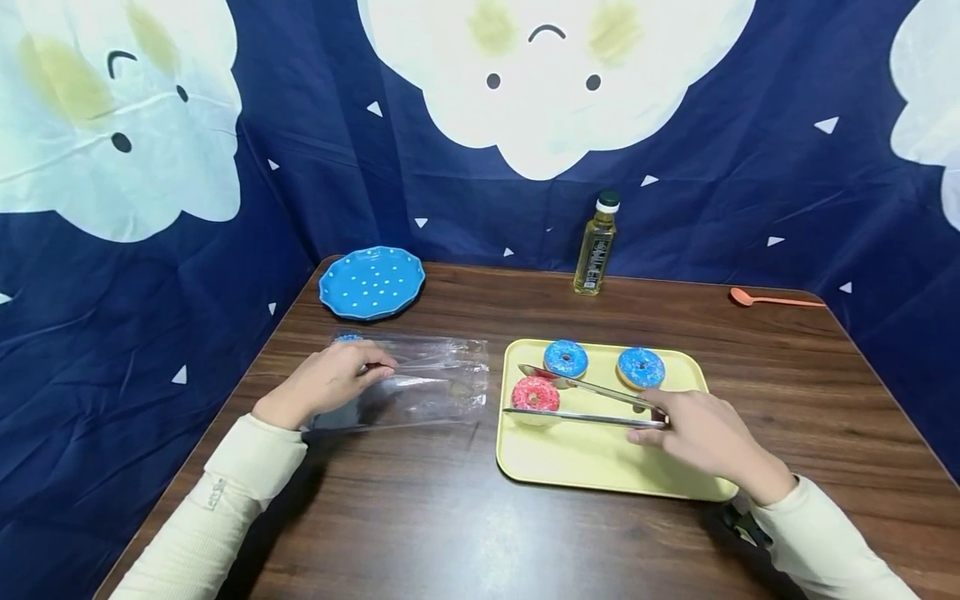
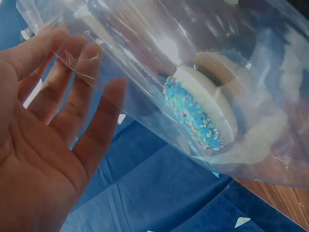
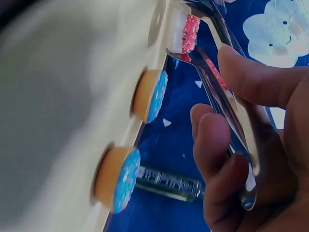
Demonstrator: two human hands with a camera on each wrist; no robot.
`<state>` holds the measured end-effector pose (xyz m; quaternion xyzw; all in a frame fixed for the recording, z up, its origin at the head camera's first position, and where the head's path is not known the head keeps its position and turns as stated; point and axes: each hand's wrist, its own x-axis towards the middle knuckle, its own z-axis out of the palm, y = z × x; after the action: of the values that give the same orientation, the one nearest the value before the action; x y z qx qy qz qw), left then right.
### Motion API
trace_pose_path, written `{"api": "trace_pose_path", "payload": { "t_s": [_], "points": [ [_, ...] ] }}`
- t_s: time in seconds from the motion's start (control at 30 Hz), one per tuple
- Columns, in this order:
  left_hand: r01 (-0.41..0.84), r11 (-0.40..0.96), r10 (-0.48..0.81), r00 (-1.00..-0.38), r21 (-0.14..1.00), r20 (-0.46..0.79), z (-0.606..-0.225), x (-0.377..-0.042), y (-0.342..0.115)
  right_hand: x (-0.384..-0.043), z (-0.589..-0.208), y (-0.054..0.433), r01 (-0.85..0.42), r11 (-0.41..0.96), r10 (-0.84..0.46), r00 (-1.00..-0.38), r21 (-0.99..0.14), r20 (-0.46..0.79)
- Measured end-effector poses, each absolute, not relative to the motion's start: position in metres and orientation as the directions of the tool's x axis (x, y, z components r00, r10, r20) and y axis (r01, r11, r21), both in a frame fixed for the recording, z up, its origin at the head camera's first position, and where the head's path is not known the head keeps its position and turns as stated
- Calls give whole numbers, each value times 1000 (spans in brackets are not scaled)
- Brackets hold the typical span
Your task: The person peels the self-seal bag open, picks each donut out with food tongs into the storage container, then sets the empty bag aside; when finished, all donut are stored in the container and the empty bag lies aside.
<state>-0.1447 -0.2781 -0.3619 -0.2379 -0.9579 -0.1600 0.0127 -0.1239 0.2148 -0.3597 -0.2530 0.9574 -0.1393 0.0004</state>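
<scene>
My left hand [image 1: 330, 379] pinches the rim of a clear plastic bag [image 1: 438, 379] between thumb and fingers, left of the tray. Inside the bag, a blue-sprinkled donut [image 2: 195, 111] shows in the left wrist view, with another pale round shape behind it, blurred by the plastic. My right hand [image 1: 705, 429] holds metal tongs [image 1: 585, 417] over the yellow tray [image 1: 600, 477]. Their two arms stand on either side of a pink donut [image 1: 536, 393]; whether both tips touch it I cannot tell. Two blue donuts, one nearer [image 1: 566, 358] and one to the right [image 1: 641, 367], sit on the tray.
A blue dotted plate [image 1: 371, 283] lies at the table's back left corner. An oil bottle [image 1: 596, 246] stands upright at the back edge. An orange spoon [image 1: 776, 300] lies at the back right. Blue cloth with clouds hangs behind the wooden table [image 1: 420, 517].
</scene>
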Motion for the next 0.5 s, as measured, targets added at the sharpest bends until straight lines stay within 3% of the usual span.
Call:
{"api": "trace_pose_path", "payload": {
  "t_s": [0.5],
  "points": [
    [488,824,474,-872,287,122,-364,-146,-276,-91,-362,264,-361,890,-368,-929,-279,30]
  ]
}}
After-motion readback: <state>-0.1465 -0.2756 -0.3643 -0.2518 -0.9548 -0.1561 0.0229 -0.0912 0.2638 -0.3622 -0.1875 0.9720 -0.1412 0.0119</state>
